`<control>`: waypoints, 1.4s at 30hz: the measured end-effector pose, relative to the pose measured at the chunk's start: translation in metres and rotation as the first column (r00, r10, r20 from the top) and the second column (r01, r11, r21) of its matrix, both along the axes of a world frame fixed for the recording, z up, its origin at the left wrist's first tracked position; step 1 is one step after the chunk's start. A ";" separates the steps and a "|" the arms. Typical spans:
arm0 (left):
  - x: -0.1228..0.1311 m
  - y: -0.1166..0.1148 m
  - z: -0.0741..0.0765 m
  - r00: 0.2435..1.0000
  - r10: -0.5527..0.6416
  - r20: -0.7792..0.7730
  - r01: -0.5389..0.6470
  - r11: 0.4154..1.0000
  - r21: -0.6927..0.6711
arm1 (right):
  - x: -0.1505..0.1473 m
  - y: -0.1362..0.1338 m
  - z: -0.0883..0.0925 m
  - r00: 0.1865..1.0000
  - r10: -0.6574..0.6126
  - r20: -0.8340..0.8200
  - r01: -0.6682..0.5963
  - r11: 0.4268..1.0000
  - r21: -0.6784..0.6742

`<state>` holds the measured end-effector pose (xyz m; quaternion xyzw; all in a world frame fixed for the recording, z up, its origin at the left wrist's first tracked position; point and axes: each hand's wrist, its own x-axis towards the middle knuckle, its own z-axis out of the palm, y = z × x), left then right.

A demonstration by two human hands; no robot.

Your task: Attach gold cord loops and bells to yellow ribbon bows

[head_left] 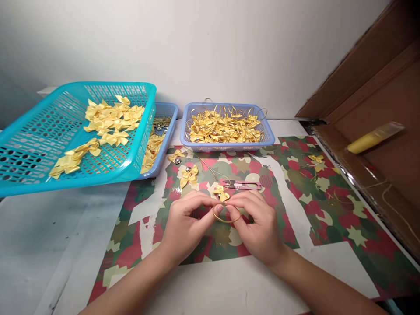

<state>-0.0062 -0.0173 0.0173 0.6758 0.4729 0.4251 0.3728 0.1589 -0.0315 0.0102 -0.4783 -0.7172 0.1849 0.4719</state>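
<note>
My left hand [192,221] and my right hand [257,221] meet over the patterned paper, each pinching a gold cord [227,221] between thumb and fingertips. The cord curves in a loop below the fingers. Just beyond my fingertips is a yellow ribbon bow [222,193] with a small silver bell by it; whether it is tied to the cord is hard to see. Behind my right hand lies a pair of thread snips [241,185] with pink handles. Another bow with a bell [189,176] rests to the left, and one more [176,156] farther back.
A turquoise basket [138,144] of yellow bows stands at left, raised over a blue basket [167,144]. At the back, a blue-violet basket [226,147] holds many corded bows. Cardboard [370,78] walls the right side, with a yellow-filled tube [374,136] near it. Loose bow scraps [316,159] lie right.
</note>
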 end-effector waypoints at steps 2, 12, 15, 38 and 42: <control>0.000 0.000 -0.001 1.000 -0.005 -0.015 0.005 1.000 0.015 | 0.000 -0.001 0.000 1.000 0.001 0.003 -0.001 1.000 -0.004; -0.017 0.028 -0.013 0.697 -0.131 -0.705 0.399 0.888 0.230 | 0.004 0.005 0.000 0.991 -0.136 0.017 0.130 0.893 -0.430; -0.015 0.026 -0.014 0.655 -0.079 -0.751 0.418 0.866 0.274 | 0.008 0.007 -0.003 0.995 -0.097 0.018 0.091 0.832 -0.547; 0.017 -0.010 -0.020 0.669 0.086 -0.739 0.335 0.852 0.402 | 0.024 0.015 0.009 0.995 0.009 -0.098 -0.068 0.788 -0.612; 0.012 -0.008 -0.014 0.821 -0.067 -0.567 0.235 0.945 0.228 | 0.024 0.016 0.011 0.989 0.043 -0.140 -0.121 0.776 -0.619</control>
